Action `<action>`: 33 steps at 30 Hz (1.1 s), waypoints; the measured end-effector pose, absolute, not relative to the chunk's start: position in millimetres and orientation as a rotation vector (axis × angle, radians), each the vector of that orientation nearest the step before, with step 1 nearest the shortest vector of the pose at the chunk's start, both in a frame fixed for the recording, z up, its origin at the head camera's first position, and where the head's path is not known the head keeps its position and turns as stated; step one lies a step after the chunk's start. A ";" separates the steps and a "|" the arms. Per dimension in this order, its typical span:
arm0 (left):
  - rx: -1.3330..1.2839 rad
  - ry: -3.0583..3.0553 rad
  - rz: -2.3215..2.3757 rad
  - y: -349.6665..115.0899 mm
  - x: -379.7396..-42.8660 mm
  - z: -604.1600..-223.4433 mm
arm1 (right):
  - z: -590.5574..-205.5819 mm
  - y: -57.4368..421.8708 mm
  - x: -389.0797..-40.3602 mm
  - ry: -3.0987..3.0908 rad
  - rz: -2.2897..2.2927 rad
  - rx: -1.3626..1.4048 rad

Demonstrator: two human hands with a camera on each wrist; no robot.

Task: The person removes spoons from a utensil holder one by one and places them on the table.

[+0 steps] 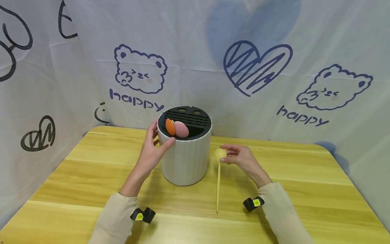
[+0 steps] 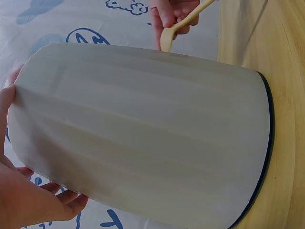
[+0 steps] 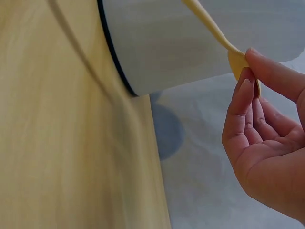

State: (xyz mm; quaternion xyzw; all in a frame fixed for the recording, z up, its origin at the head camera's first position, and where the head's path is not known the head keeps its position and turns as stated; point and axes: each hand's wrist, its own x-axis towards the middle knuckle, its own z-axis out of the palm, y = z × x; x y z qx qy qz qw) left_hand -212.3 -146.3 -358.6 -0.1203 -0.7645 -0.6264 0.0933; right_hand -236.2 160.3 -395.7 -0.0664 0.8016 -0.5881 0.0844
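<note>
A white ribbed utensil holder (image 1: 185, 162) with a black slotted top stands upright on the table. My left hand (image 1: 148, 152) grips its upper left side, thumb at the front rim and fingers around the far side. Inside the front compartment are an orange spoon (image 1: 170, 127) and a pink spoon (image 1: 181, 129), only their bowls showing. Just right of the holder, my right hand (image 1: 242, 158) pinches a yellow spoon (image 1: 220, 155) by its bowl, with the handle hanging downward. In the right wrist view, thumb and index finger press the spoon (image 3: 209, 24) at its bowl.
The wooden table (image 1: 304, 189) reaches back to a white cloth (image 1: 195, 81) printed with bears and hearts. A second cloth side hangs at the left. Black wrist cameras (image 1: 253, 203) sit below both hands.
</note>
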 end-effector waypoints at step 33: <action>-0.337 -2.287 -1.860 -144.3 -211.4 -356.9 | -425.7 154.3 -242.1 2.586 -1.414 -0.234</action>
